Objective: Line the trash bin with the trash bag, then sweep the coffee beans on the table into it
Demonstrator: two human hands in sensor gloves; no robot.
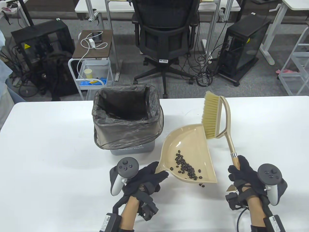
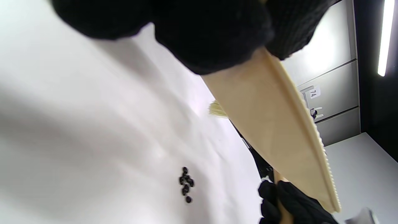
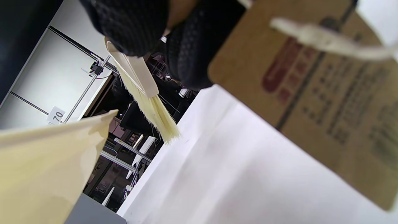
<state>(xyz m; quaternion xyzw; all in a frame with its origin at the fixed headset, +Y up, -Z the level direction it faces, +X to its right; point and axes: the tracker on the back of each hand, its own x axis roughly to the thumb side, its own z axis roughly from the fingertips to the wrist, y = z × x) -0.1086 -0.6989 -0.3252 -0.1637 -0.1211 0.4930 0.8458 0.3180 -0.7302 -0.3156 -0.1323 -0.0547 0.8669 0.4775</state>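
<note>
Bin [image 1: 130, 147] first, standing on the table [image 1: 48, 145] just beyond the left hand [image 1: 144, 181]: a grey trash bin already lined, its dark trash bag [image 1: 125, 125] folded out over the rim and hanging down the sides. The left hand's gloved fingers are curled round the near left corner of the beige dustpan [image 1: 190, 145], gripping it; in the left wrist view the pan's underside [image 2: 273, 130] slopes away from the glove [image 2: 211, 34], lifted clear of the white tabletop. Between the two hands, the dustpan carries a loose heap of coffee beans [image 1: 184, 166] toward its near edge. A few more beans [image 1: 201, 185] lie on the table just below that edge, nearer the right hand; the left wrist view shows a small cluster on the tabletop [image 2: 186, 185] under the pan. The right hand [image 1: 243, 176] is closed round the wooden end of the brush [image 1: 217, 116] handle. The brush reaches away from that hand, pale bristles facing left, their near end just at the pan's far right corner. In the right wrist view the bristles [image 3: 155, 115] hang close above the table, and a brown cardboard tag [image 3: 320, 93] dangles beside the glove [image 3: 189, 46].
</note>
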